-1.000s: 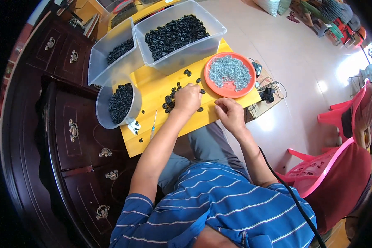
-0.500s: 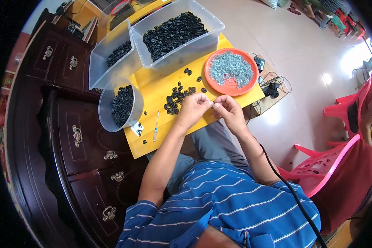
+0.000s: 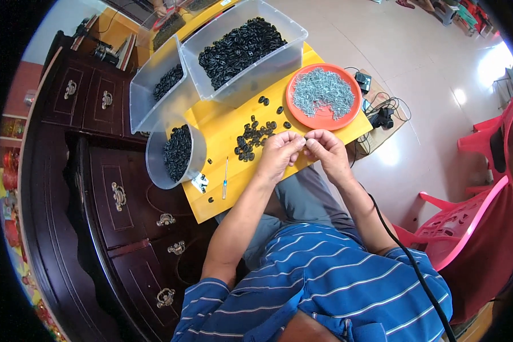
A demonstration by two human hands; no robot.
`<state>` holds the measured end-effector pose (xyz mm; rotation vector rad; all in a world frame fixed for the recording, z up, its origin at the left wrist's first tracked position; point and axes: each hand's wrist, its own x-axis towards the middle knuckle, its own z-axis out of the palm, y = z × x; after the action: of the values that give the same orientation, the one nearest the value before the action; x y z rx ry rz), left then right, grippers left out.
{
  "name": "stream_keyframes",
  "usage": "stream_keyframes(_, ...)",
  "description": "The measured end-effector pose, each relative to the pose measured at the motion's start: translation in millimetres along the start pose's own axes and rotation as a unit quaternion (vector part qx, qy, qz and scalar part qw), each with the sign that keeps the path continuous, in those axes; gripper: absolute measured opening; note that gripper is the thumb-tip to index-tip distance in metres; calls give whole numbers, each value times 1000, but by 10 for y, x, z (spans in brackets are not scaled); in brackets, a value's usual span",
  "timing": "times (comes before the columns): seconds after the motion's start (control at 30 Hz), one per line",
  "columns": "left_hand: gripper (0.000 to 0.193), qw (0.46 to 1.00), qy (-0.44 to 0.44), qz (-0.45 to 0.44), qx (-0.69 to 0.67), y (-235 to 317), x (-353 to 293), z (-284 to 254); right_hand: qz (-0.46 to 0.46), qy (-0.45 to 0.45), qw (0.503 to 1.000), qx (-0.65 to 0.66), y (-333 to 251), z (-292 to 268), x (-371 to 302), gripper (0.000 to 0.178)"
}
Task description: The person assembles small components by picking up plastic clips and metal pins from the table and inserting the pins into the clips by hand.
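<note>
Fingertips pinched, my left hand (image 3: pixel 280 153) and my right hand (image 3: pixel 329 154) meet above the near right edge of the yellow table (image 3: pixel 211 119). A small dark piece (image 3: pixel 305 139) shows between them, mostly covered by fingers; its exact shape cannot be seen. Just left of my left hand lies a loose pile of small black oval pieces (image 3: pixel 251 139) with holes. Beyond my right hand is an orange-red plate (image 3: pixel 319 121) heaped with small silver metal pieces (image 3: pixel 324 91), too small to name surely. A thin screwdriver (image 3: pixel 225 182) with a blue handle lies left of the pile.
A large clear bin (image 3: pixel 253 85) and a smaller clear bin (image 3: pixel 148 111) hold many black pieces. A round clear tub (image 3: pixel 198 157) of them stands at the table's left edge. Dark drawers (image 3: pixel 114 199) flank the left; pink chairs (image 3: pixel 461 228) stand right. A black cable (image 3: pixel 402 251) crosses my right arm.
The whole view has shifted slightly, with the table and bins a little to the right in it. Both hands stay together at the small dark piece, with only slight finger movement.
</note>
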<state>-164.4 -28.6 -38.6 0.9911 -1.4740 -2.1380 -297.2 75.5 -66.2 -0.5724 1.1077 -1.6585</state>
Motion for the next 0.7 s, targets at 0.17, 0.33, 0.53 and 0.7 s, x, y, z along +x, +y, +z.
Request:
stream_keyframes(0.17, 14, 998, -12, 20, 50, 163, 88, 150, -13, 26, 999, 36, -23, -88, 13, 10)
stream_keyframes(0.33, 15, 899, 65, 238, 361, 394, 431, 203, -13, 36, 999, 27, -44, -127, -8, 6)
stream_keyframes(0.53, 8, 734, 29, 323, 597, 398, 883, 367, -51, 12, 999, -10, 111, -229, -8, 3)
stream_keyframes(0.7, 5, 684, -10, 322, 654, 253, 1114, 414, -36, 10, 999, -10, 124, -266, -31, 4)
